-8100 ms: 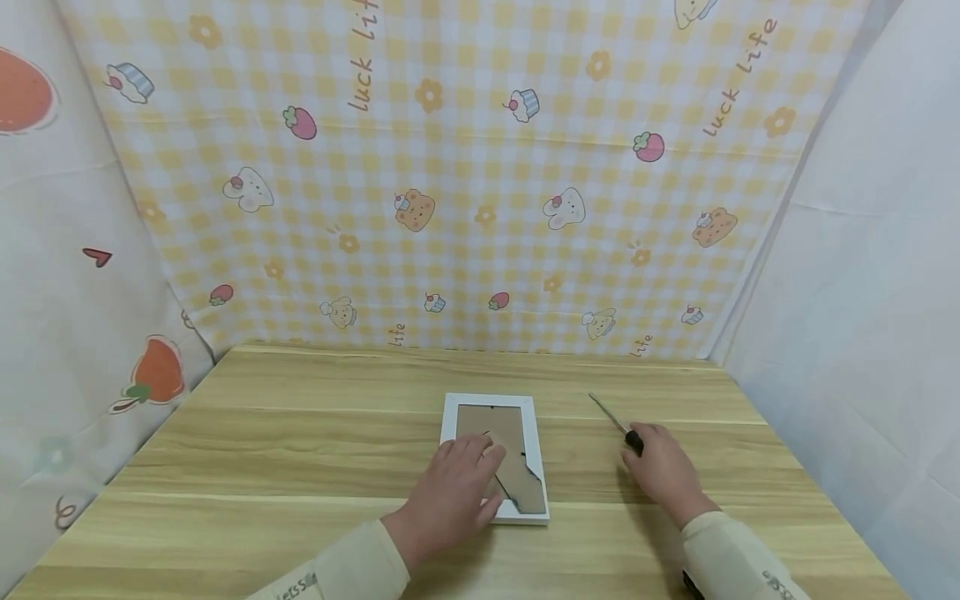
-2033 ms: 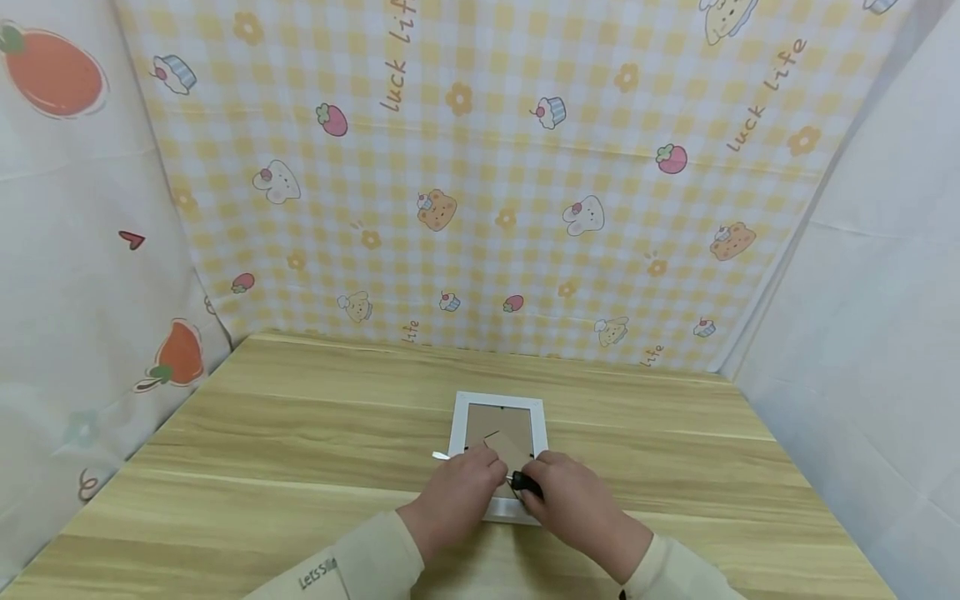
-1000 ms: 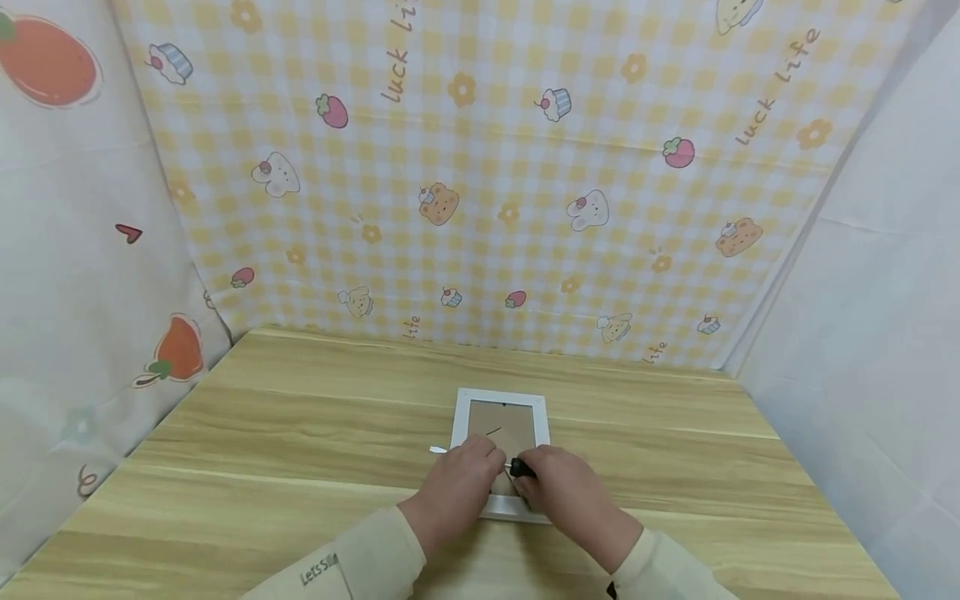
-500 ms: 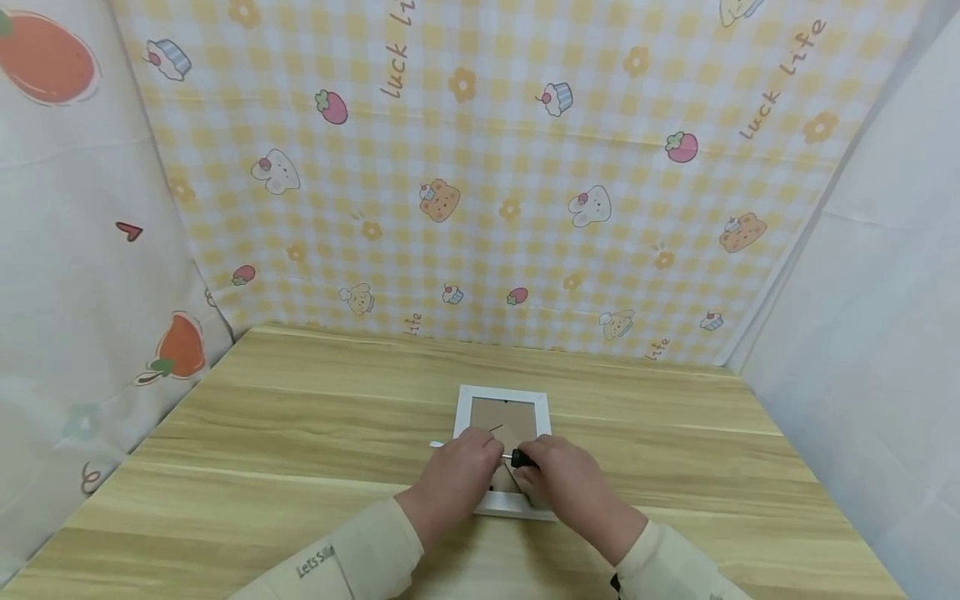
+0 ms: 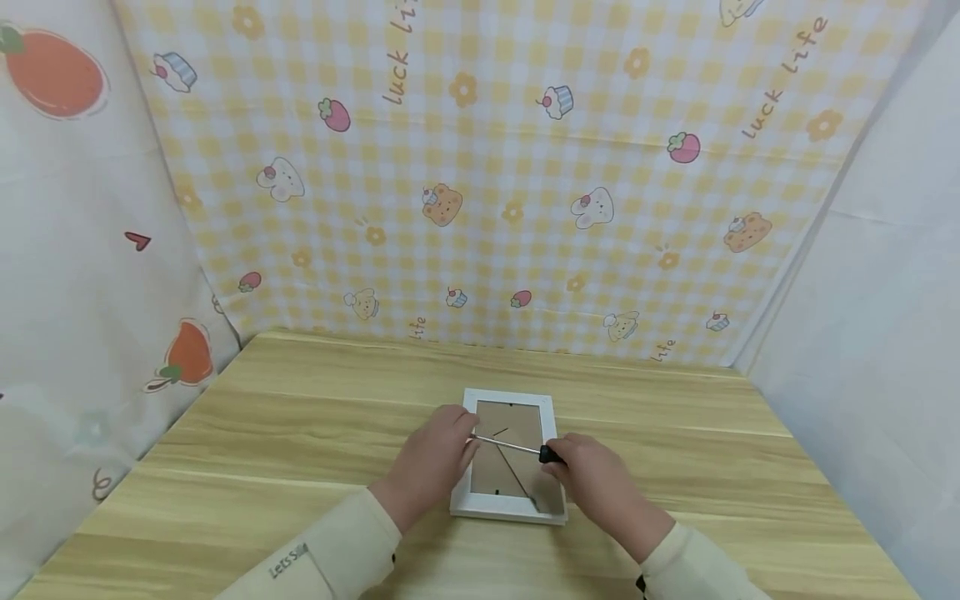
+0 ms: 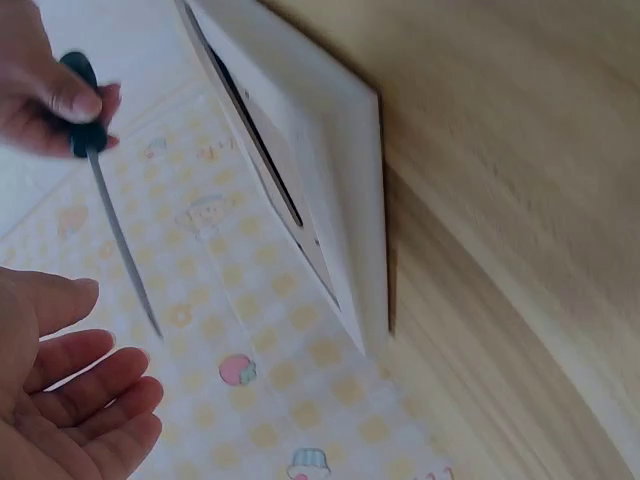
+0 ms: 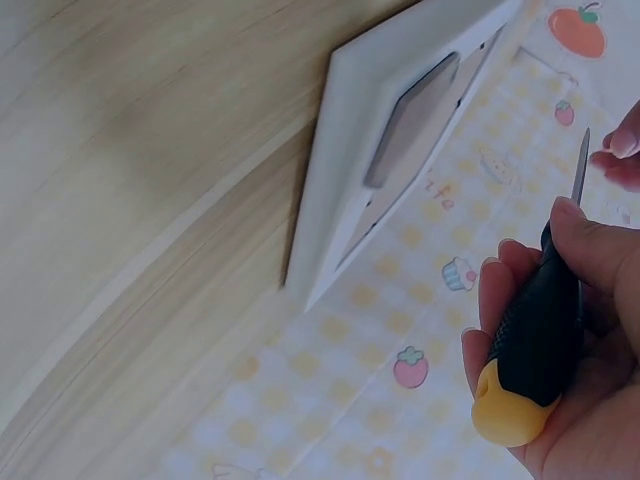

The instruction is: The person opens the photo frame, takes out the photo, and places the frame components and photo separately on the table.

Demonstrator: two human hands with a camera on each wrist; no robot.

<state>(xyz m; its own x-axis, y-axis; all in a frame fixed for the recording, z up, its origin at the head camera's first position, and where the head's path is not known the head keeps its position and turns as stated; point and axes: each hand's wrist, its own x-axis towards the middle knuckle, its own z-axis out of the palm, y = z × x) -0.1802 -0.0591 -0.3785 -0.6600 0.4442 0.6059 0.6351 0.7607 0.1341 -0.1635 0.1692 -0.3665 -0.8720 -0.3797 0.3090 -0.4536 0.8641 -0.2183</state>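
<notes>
A white picture frame [image 5: 506, 504] lies back-up on the table, its brown backing board and flap facing upward. Above it my right hand [image 5: 603, 483] grips the black handle of a screwdriver [image 5: 510, 445], whose shaft points left across the backing. In the right wrist view the handle [image 7: 530, 340] shows a yellow end, with fingers and thumb wrapped round it. My left hand [image 5: 427, 458] is at the frame's left side, by the screwdriver's tip. The left wrist view shows that hand's fingers [image 6: 100, 390] loosely bent and apart from the blade [image 6: 120, 235].
The wood-grain table [image 5: 300, 417] spreads round the frame. A yellow checked cloth [image 5: 480, 167] with cartoon prints hangs behind it. Pale cloths, the left one [image 5: 75, 292] printed with fruit, enclose both sides.
At first the right hand held the screwdriver off to the right while the left touched the frame. Then both hands held it above the backing. Now the left hand has moved left off the shaft.
</notes>
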